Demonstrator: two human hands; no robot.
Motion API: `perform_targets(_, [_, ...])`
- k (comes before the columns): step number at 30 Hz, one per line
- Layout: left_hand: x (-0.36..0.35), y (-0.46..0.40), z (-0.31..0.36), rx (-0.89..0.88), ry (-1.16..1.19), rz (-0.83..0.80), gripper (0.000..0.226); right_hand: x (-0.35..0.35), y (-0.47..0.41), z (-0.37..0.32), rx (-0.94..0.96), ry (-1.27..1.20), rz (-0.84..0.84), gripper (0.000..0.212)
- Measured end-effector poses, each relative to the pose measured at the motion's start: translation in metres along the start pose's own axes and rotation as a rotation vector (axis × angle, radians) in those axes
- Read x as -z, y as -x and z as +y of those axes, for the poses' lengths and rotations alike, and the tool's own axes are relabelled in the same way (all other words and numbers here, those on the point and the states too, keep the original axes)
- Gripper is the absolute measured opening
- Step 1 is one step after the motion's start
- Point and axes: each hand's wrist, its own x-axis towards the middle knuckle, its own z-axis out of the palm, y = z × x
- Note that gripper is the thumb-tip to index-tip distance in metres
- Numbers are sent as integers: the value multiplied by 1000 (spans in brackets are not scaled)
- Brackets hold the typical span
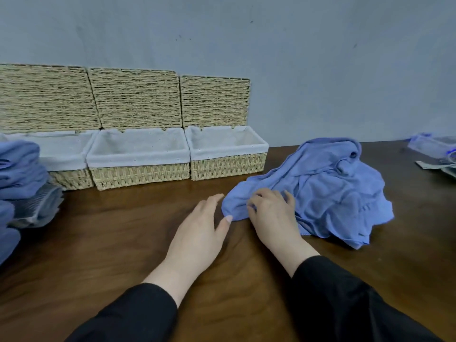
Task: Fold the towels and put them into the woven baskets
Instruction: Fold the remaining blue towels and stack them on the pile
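On the dark wooden desk (123, 243), three lined woven straw baskets (138, 156) stood empty, far left. The crumpled blue towel (333, 193) lay right; the right hand (271, 213) gripped its near corner, the left hand (199, 228) flat, fingers spread. Spreading it out seemed next.

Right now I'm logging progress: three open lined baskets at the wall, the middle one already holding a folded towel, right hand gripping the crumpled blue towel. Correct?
Not quite. The head view shows the middle basket empty; the rest stands: right hand, crumpled blue towel.
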Motion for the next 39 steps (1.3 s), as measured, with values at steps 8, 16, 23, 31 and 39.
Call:
perform_targets(8, [5, 1, 1, 16, 149, 26, 58, 32, 9, -31, 65, -394, -2, 26])
perform_targets(16, [24, -1, -3, 21, 377, 238, 33, 55, 31, -69, 102, -938, -14, 8])
perform_targets(23, [71, 1, -27, 257, 573, 598, 37, 26, 21, -57, 237, -387, -69, 46])
perform_targets(31, [119, 11, -101, 504, 539, 524, 28, 13, 2, -95, 254, -603, -40, 14])
perform_targets(39, [107, 15, -90, -1, -94, 50, 46, 25, 4, -134, 333, -847, -122, 9])
